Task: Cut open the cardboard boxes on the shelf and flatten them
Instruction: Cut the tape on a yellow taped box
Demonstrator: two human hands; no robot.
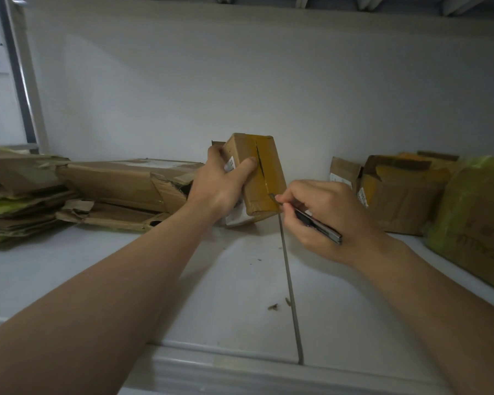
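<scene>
Small taped box [257, 178] stood tilted mid-shelf [234, 280], left hand [220, 183] curled round its side, thumb by the slit seam, right hand [320, 215] pinched a utility knife [317, 223] — blade tip at the lower tape, flattened cardboard [69, 192] piled left, unopened boxes [397, 192] right — both well apart.

Light: dim, cool, diffuse; brightest on back wall [211, 81]. Shadows: soft, spread over shelf [240, 295] mid-frame. Edges: wide-angle bowing, darkened corners. Focus: centre fairly sharp; green-wrapped box [474, 212] at right edge smeared, soft.
</scene>
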